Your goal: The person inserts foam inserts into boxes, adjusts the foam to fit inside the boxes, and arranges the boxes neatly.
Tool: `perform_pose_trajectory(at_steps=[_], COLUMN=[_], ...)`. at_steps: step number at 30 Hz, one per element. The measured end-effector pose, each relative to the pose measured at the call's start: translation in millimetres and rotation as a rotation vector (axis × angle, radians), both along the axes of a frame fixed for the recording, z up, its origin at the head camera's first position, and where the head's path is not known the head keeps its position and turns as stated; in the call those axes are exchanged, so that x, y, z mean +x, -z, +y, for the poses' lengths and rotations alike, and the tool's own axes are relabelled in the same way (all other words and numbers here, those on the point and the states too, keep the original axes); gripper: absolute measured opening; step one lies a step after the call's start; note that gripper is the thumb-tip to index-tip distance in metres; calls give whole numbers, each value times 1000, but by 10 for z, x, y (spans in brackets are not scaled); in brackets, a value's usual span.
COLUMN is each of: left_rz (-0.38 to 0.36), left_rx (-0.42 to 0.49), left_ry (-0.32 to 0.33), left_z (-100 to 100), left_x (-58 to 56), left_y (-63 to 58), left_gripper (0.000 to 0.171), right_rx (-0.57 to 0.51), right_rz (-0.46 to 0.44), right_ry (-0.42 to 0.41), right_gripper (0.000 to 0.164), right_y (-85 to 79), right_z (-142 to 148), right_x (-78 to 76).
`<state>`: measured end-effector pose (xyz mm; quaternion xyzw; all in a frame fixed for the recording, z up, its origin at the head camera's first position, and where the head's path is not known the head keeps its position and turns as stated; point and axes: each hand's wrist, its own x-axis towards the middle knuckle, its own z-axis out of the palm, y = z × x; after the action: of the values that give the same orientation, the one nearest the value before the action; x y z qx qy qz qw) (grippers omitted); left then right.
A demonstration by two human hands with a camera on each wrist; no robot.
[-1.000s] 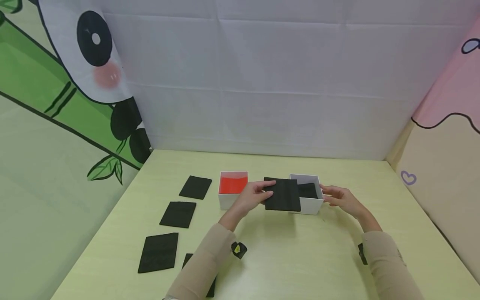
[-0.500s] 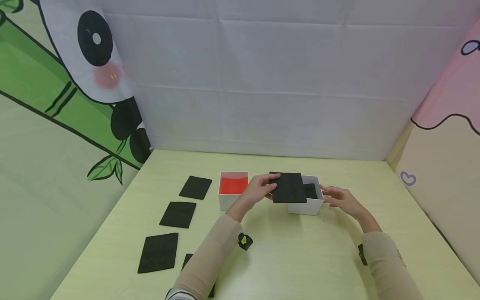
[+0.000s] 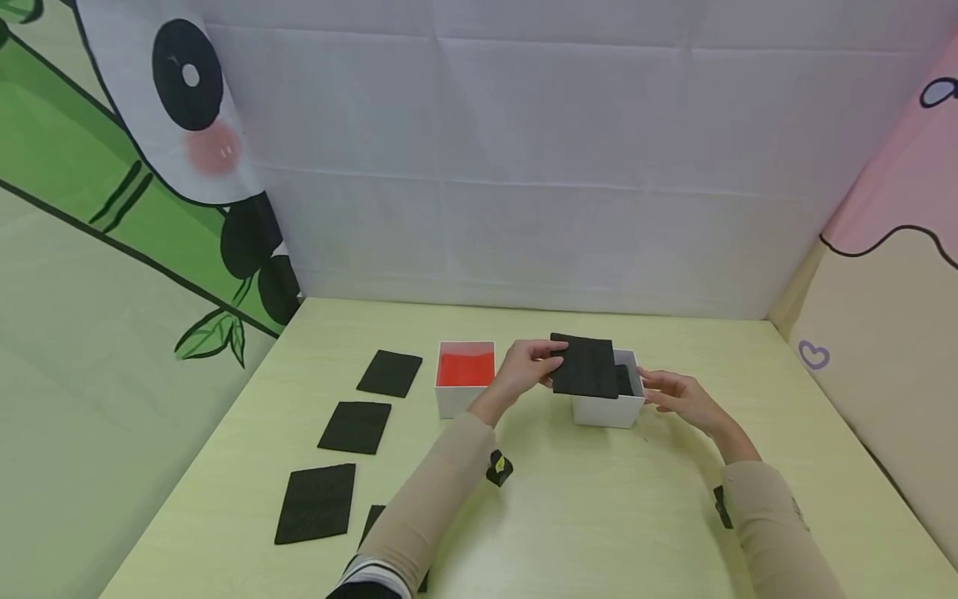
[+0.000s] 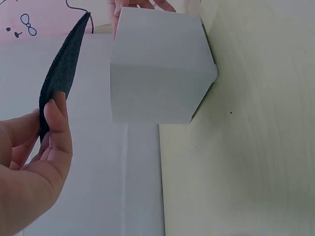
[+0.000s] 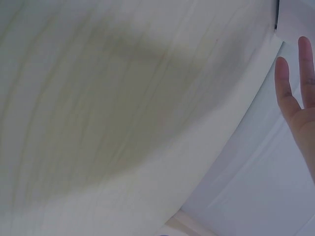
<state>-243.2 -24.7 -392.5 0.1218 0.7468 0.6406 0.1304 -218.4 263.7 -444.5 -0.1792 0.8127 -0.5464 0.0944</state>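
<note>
White cloth (image 3: 486, 166) rises behind a pale table (image 3: 599, 516). The left hand (image 3: 521, 366) pinches a black square (image 3: 585, 368) by its left edge, holding it slightly bowed in the air over part of the right box (image 3: 604, 413), where something black (image 3: 624, 380) lies inside. The right hand (image 3: 681, 395) has loosely straight fingers at that box's right side; whether they press it I cannot tell. Beyond the left forearm, the left box (image 3: 454, 403) holds something red (image 3: 466, 371). Farther left, three more squares (image 3: 354, 428) lie flat, and a fourth (image 3: 372, 522) is mostly hidden under the left sleeve (image 3: 427, 491). I judge the step to be bringing the square to the right box; next seems to call for aligning it, lowering it past the rim and letting go
</note>
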Motion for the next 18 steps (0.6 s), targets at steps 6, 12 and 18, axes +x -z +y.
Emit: perform_pose_trajectory(at_steps=[6,12,18], left_rz=[-6,25,69], left_rx=[-34,-94,-177], left_ry=[-21,-46,-54], left_z=[78,128,175], left_x=[-58,-104,-139], left_y=[37,108,149], left_gripper=[31,29,27], right_rx=[1,-19,-8], right_rz=[-6,-2,0], right_ry=[9,-4,5], right_gripper=[43,42,44], right_y=[-16,-42,-28], right_z=[-4,-15,-13], right_x=[3,21,24])
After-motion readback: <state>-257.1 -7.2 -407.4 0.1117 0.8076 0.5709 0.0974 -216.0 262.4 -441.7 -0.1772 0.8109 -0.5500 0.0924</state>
